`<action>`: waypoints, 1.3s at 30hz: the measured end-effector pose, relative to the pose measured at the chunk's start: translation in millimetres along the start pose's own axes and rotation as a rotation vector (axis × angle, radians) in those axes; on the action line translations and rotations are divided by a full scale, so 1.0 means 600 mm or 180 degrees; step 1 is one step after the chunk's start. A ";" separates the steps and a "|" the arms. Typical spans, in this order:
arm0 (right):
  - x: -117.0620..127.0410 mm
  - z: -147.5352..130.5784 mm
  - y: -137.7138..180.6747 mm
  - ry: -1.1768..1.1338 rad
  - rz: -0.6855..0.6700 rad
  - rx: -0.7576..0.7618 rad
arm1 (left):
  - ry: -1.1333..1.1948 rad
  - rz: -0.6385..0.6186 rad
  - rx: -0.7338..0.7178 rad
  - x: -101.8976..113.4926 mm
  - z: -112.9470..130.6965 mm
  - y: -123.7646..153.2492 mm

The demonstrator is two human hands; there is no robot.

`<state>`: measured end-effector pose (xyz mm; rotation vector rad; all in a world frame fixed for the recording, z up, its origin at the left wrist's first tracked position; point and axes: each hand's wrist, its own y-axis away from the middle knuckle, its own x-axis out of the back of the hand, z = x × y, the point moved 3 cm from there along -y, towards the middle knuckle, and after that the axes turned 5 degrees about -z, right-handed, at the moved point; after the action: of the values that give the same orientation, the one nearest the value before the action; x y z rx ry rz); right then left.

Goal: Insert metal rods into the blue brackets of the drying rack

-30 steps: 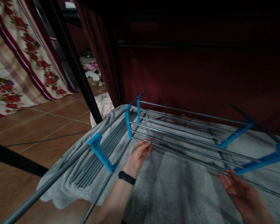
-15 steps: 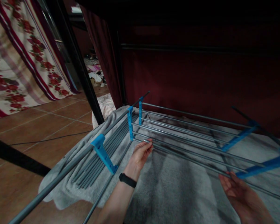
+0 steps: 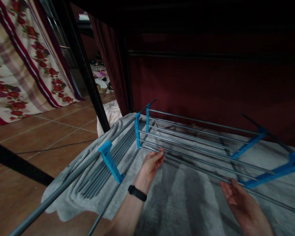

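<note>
A thin grey metal tube lies across both my hands, slanting down to the right. My left hand, with a black band on its wrist, pinches it near its left end, close to a blue plastic bracket. Farther right, the fingers of my right hand close around the same tube, beside a long blue bracket. Behind it, several parallel tubes span between blue brackets of a partly built rack. Another blue bracket hangs nearer on a thicker side pole.
Several loose tubes lie in a row on the grey blanket. A black post rises at the left, near a floral cloth. Dark red fabric hangs behind the rack. A cable crosses the tiled floor.
The held tube has slid left, its left end closer to the blue bracket. My right hand has moved left with it, and my left hand has shifted slightly right.
</note>
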<state>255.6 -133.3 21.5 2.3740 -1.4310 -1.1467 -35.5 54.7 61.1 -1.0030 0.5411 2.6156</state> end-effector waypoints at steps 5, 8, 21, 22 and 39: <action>-0.006 0.006 0.015 -0.0060 -0.0112 -0.0110 | -0.0248 -0.0117 0.0032 -0.012 -0.016 0.009; -0.011 0.003 0.025 -0.0123 -0.0215 -0.0178 | -0.0336 -0.0195 -0.0004 -0.019 -0.022 0.016; 0.049 -0.013 -0.027 0.0252 -0.0417 0.0234 | -0.0172 0.0324 -0.0524 0.009 0.019 0.020; 0.057 -0.019 -0.030 0.0271 -0.0387 0.0224 | -0.0141 0.0339 -0.0556 0.010 0.021 0.018; 0.068 -0.029 -0.019 0.0307 -0.0247 0.0532 | -0.0059 0.0213 -0.0540 0.008 0.010 0.012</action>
<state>285.9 -164.3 6.7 2.5798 -1.4683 -0.9480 -45.1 51.7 63.5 -1.0256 0.3591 2.7653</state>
